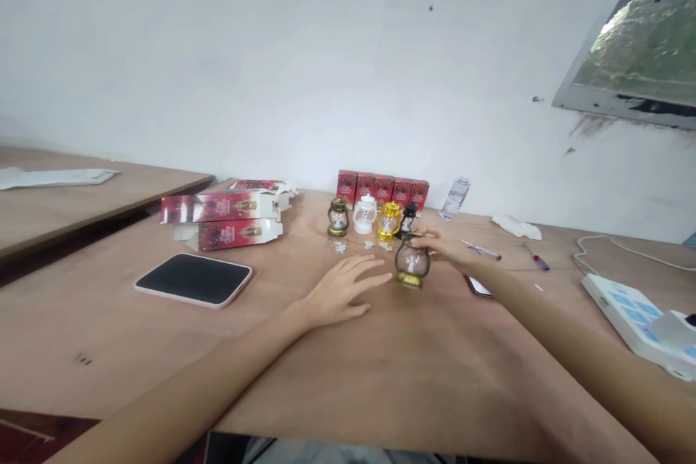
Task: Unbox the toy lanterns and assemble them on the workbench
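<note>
A small bronze lantern stands on the wooden table in front of me. My right hand reaches round its far side, fingers curled on its top. My left hand lies flat on the table just left of the lantern, fingers stretched out and holding nothing. Behind stand a dark bronze lantern, a white lantern, a gold lantern and a black lantern. Small pale parts lie before them.
A row of red boxes lines the wall. Opened red cartons and a black tablet lie at the left. A phone, screwdrivers, a plastic bottle, a crumpled cloth and a white device are on the right.
</note>
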`<state>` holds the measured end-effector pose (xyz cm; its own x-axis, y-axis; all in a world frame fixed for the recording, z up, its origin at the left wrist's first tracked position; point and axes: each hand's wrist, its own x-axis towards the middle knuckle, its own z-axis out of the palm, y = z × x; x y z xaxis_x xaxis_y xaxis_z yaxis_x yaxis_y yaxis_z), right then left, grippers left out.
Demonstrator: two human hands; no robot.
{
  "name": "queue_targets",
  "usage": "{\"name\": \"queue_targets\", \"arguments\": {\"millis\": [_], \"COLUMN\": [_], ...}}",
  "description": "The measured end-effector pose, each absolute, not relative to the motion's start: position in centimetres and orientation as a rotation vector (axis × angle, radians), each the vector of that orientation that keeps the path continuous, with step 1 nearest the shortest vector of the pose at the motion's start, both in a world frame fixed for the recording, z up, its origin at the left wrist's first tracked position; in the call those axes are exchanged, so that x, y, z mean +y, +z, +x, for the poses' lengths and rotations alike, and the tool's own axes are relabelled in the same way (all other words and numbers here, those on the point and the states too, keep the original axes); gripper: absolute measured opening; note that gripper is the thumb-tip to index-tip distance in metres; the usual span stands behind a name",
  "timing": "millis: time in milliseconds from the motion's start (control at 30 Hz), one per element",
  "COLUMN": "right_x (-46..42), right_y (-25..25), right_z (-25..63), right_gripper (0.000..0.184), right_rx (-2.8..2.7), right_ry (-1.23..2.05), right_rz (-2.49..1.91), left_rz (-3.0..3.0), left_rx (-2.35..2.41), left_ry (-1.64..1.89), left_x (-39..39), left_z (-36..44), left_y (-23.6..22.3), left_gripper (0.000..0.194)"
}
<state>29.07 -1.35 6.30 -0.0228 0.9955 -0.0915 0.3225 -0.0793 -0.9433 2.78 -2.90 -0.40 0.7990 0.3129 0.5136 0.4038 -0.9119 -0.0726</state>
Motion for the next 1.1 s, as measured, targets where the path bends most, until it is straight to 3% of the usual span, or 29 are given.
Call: {"name": "queue_targets", "arguments": {"millis": [133, 267, 500, 733, 900, 1100], "right_x": [1.2, 4.7, 9.1, 9.1, 8.7, 10.9], "right_y": [7.9, 7.4, 5.1, 5.7, 8.0, 10.1], "right_z": [33.2, 35.3, 35.5, 34.1, 31.1, 24.2], "right_gripper": [0.031, 0.035, 0.036, 0.053, 0.045, 0.04], "right_rx": [-1.253, -1.215, -1.288, -1.342, -1.559, -1.896], "right_ry": [0.64, 0.138, 0.151, -0.082, -0.416, -0.363], "right_rz": [-1.613, -1.81, -1.923, -1.902, -1.752, -1.74], "left_rz": [-3.033, -3.058, -3.054, -3.083, -3.081, -3.127], "left_rx": [-0.748, -0.734, -0.736, -0.77, -0.707, -0.235], "left_ry": [-0.609, -0.619, -0.601, -0.595, -0.615, -0.665], "left_x": [-2.1, -2.0, -2.1, -2.1, -2.6, -3.8], "left_z": [2.5, 2.5, 2.4, 2.5, 2.7, 3.9], "left_y": [-1.2, -1.4, -1.6, -1.4, -1.8, 1.1], "left_gripper": [0.039, 0.035, 0.036, 0.036, 0.026, 0.017]}}
